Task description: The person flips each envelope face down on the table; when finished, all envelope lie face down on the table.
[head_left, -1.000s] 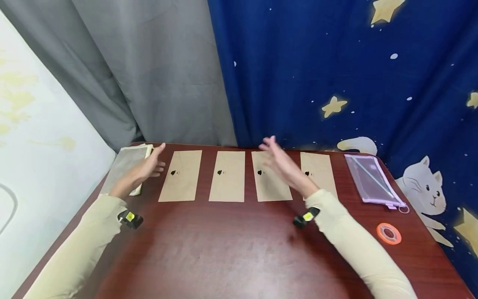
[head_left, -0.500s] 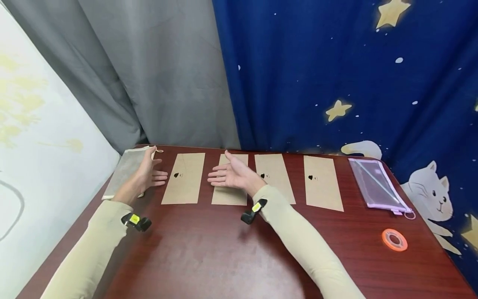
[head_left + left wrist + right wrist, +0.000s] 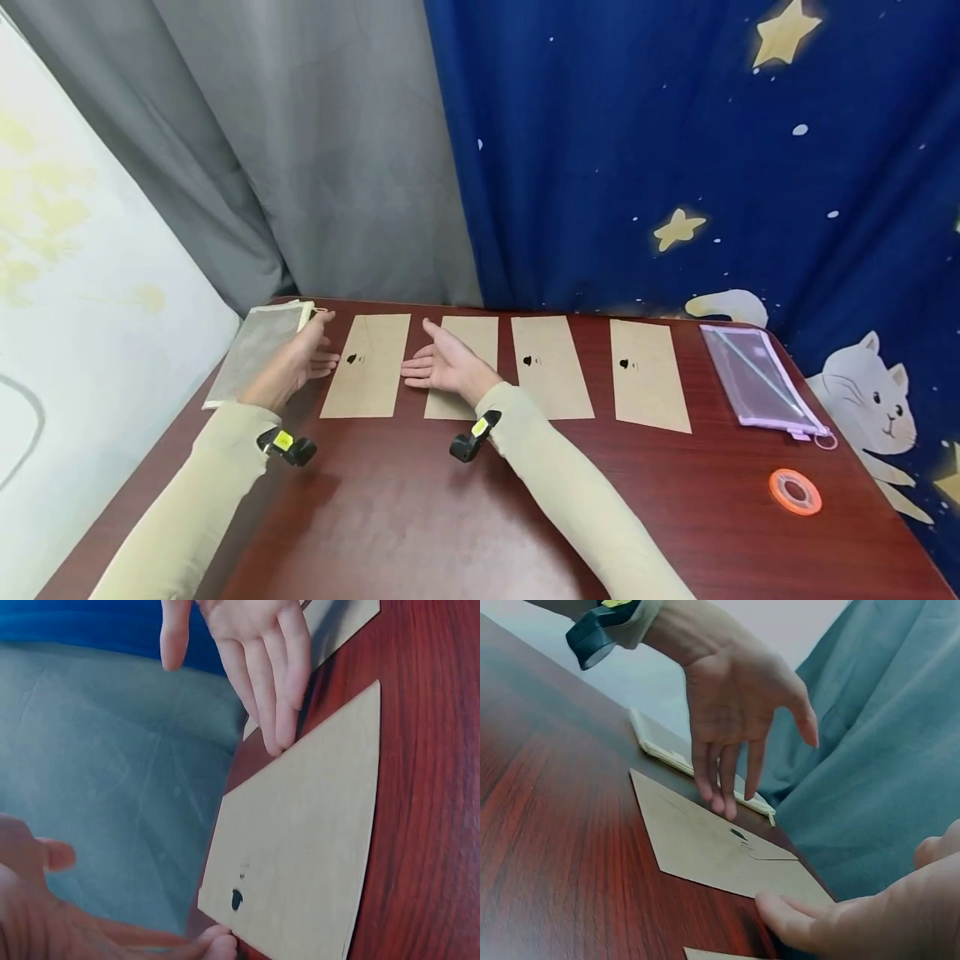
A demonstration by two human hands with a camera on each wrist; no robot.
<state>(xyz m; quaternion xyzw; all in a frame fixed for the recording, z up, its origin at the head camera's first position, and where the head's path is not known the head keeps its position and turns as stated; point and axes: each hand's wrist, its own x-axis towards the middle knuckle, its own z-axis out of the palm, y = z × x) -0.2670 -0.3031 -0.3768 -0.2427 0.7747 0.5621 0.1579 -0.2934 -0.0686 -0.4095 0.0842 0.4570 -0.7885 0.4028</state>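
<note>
Several flat tan kraft-paper pieces lie in a row; whether they are sheets, envelopes or bags I cannot tell. The leftmost paper piece (image 3: 367, 371) bears a small black hat print and lies between both hands. At its left edge my left hand (image 3: 298, 364) has its fingers extended, fingertips close to the paper in the left wrist view. On its right side is my right hand (image 3: 444, 363), palm facing left and fingers straight, partly covering the second paper piece (image 3: 472, 333). Neither hand grips anything. Whether the fingertips touch the paper is unclear.
A grey mesh pouch (image 3: 251, 354) with cream edging lies left, partly behind the left hand. Two more paper pieces (image 3: 552, 367) (image 3: 649, 375) continue rightward. Beyond them are a purple mesh zip pouch (image 3: 750, 375) and an orange ring-shaped roll (image 3: 795, 492). Curtains hang behind the table (image 3: 420, 517).
My right hand has swept left from over the third paper piece to beside the leftmost one. The left hand has shifted slightly right and stays near the leftmost piece's left edge.
</note>
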